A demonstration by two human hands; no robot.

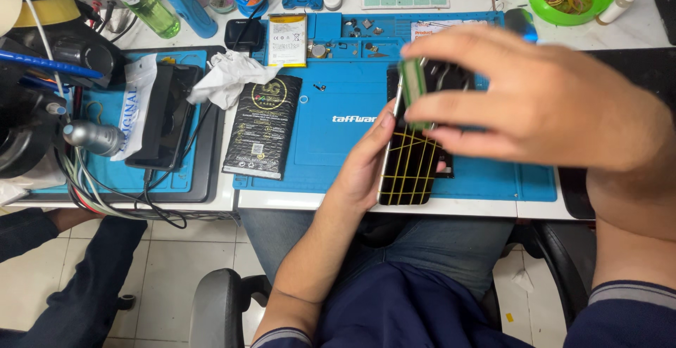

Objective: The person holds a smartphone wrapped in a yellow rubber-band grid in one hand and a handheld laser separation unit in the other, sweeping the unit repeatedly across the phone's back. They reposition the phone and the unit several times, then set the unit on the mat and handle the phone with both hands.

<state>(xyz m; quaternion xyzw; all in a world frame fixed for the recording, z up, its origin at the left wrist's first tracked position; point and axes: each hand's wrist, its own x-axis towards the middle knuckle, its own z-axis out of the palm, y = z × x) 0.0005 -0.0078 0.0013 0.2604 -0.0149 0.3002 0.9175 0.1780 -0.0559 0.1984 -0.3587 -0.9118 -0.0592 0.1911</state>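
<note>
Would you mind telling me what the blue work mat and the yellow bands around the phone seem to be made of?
Blue work mat: likely silicone rubber, matte, with moulded compartments. Yellow bands around the phone: apparently rubber, thin and stretched taut in a grid.

Right hand (556, 101) motion-blurred, green object (413, 84) indistinct (phone's (408, 168) top hidden)

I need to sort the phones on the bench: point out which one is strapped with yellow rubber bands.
It is the phone at the mat's front edge, steadied by the left hand. Yellow bands cross its dark back; the other phone, on the left pad, has none.
</note>
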